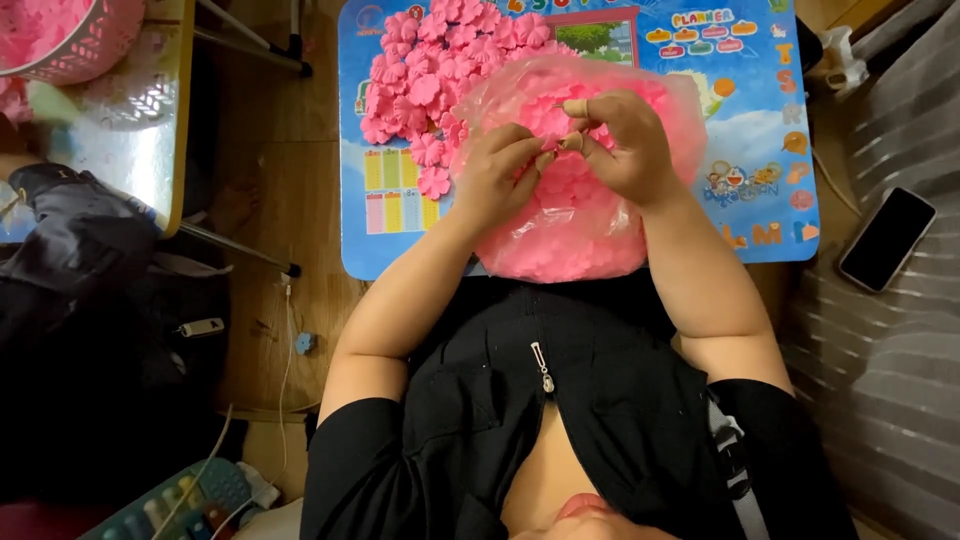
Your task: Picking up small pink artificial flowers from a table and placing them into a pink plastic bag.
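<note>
My left hand (497,172) and my right hand (615,140) meet over a clear plastic bag (580,225) full of pink flower-shaped pieces. Both pinch a small pink piece (560,142) between their fingertips, just above the bag. A heap of finished pink flowers (430,75) lies on the small blue table (760,200) behind and left of the bag. The bag rests at the table's near edge, against my black top.
A black phone (887,238) lies on striped grey fabric at the right. At the upper left stands a second table with a pink basket (70,40) of pink pieces; a person's dark sleeve (70,230) reaches toward it. Cables and a colourful toy lie on the wooden floor.
</note>
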